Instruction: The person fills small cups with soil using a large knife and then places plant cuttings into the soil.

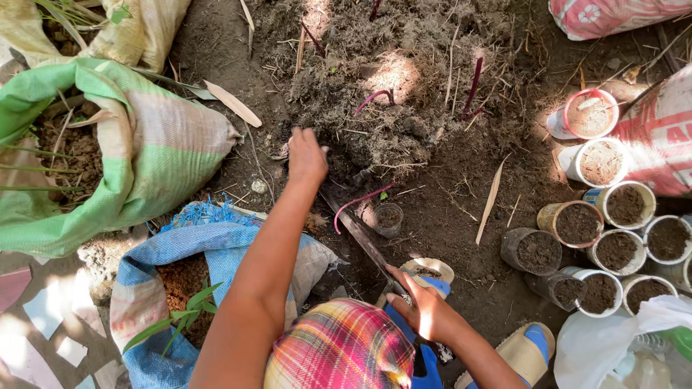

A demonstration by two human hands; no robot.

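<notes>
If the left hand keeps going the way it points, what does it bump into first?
Most likely the heap of loose soil and roots: the left hand already reaches its near edge, fingers pointing into it. Depth is hard to judge from above.

Long dark blade (358, 232) – flat, diagonal on soil, tip at dirt pile (375, 108); small soil-filled cup (388, 218) beside.

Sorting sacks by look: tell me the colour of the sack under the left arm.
Blue woven sack, fraying at its rim; head view.
</notes>
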